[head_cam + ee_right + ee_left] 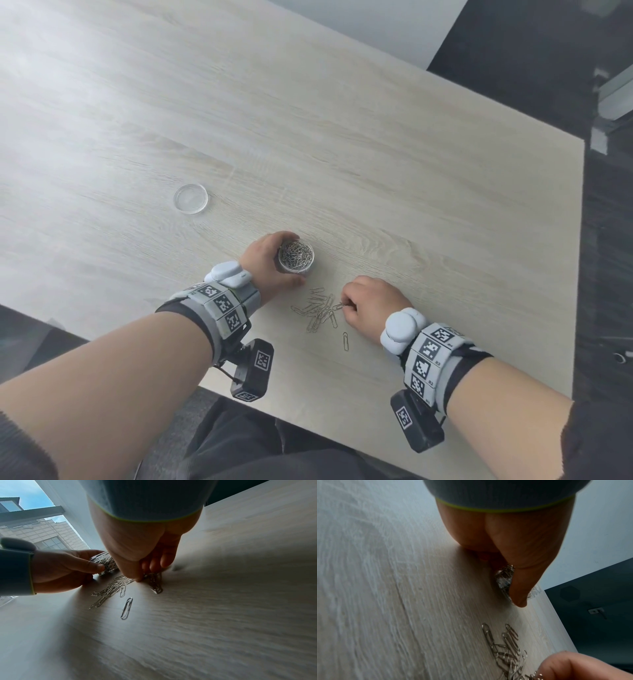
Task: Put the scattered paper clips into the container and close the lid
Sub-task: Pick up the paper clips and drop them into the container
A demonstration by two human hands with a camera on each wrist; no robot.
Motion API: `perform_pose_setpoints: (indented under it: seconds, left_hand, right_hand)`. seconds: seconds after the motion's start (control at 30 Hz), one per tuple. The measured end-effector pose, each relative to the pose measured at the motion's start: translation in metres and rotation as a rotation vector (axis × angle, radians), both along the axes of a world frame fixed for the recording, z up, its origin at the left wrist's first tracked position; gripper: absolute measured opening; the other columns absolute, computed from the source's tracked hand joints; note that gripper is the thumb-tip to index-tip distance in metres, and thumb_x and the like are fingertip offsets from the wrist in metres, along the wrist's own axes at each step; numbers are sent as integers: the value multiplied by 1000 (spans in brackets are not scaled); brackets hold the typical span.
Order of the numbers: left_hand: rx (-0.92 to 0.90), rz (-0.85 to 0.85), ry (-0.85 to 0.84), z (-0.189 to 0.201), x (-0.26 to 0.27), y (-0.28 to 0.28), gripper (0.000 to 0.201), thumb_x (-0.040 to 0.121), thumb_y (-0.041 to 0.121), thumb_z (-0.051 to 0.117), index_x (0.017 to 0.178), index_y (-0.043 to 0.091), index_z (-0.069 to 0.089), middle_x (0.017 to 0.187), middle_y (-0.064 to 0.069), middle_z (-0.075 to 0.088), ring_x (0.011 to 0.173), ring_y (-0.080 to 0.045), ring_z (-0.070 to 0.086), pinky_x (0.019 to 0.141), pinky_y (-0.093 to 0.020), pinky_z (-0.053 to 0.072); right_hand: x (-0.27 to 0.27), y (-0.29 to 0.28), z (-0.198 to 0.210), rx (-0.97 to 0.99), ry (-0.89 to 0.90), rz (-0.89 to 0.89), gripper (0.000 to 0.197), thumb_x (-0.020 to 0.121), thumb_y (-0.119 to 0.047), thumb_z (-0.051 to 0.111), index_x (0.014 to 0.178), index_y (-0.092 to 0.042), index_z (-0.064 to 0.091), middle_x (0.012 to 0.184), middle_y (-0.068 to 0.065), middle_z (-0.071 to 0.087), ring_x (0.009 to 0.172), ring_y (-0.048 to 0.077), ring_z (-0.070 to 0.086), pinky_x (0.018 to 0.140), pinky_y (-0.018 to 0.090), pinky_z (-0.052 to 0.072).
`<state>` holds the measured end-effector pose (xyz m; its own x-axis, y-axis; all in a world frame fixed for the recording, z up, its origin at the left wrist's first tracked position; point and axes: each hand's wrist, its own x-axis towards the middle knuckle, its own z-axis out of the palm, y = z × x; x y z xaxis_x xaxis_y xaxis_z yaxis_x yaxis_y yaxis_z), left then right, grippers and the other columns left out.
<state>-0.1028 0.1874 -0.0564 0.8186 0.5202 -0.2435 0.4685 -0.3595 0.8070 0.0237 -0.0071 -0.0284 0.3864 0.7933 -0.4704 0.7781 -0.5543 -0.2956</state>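
Trouble, read from left to right, starts with the clear round lid (190,199), which lies flat on the tabletop (411,178) well apart from everything else, far to the left; being transparent and shallow, it would probably be awkward to lift cleanly, and a careless reach could send it skidding further off. Next comes the left hand (265,262), its grip curled round the clear round container (296,256), thumb on the near side and fingers wrapped behind. The container stands upright on the tabletop, open, and looks heaped with paper clips close to its rim, so more dropped in may well slide back out, and the lid may not seat over a mound. Just to its right and nearer the person lies the loose pile of paper clips (320,308), with one stray paper clip (345,341) apart on the near side; that one is easily overlooked. Furthest right, the right hand (371,303) has its grip narrowed to a pinch on a small bunch of paper clips (155,582) at the pile's right edge. Tangled clips may drag neighbours along and shed them on the way across, and a loose pinch could scatter the bunch.
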Motion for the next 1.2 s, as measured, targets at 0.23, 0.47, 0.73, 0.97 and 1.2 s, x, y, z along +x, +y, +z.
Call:
perform_pose_setpoints:
  seconds: [0.23, 0.47, 0.73, 0.97, 1.2]
  left_hand:
    - [5, -26, 16, -1, -1, 4, 75, 57, 36, 82, 127, 24, 56, 120, 5, 59, 108, -11, 51, 93, -24, 37]
    - [13, -64, -1, 0, -2, 7, 78, 52, 43, 75, 125, 22, 57, 116, 3, 61, 109, -16, 55, 96, -33, 42]
    - [18, -92, -63, 11, 2, 8, 68, 54, 58, 60, 114, 25, 63, 103, 9, 63, 92, -6, 52, 80, -8, 32]
    - [31, -108, -4, 3, 1, 16, 76, 52, 48, 65, 124, 24, 59, 116, 4, 61, 105, -12, 53, 94, -30, 41]
    - [18, -88, 16, 6, 0, 17, 77, 52, 34, 74, 126, 22, 58, 117, 3, 60, 108, -14, 53, 96, -28, 40]
  right_hand:
    - [3, 14, -1, -29, 7, -74, 9, 83, -22, 52, 90, -21, 58, 99, 0, 60, 92, 26, 54, 72, 31, 43]
    - [-3, 43, 14, 278, 129, -317, 5, 77, -19, 63, 77, -24, 61, 77, -9, 58, 73, 14, 55, 69, 27, 47]
    - [-16, 95, 25, 414, 268, -459, 5, 77, -25, 70, 83, -24, 70, 80, -9, 69, 76, 7, 63, 74, 25, 53]
    - [4, 69, 19, 422, 211, -491, 2, 80, -26, 69, 81, -25, 69, 81, -9, 67, 72, 5, 60, 70, 20, 49]
    - [41, -6, 6, 190, 157, -406, 15, 77, -21, 72, 90, -29, 68, 90, -12, 60, 73, -3, 56, 70, 10, 40]
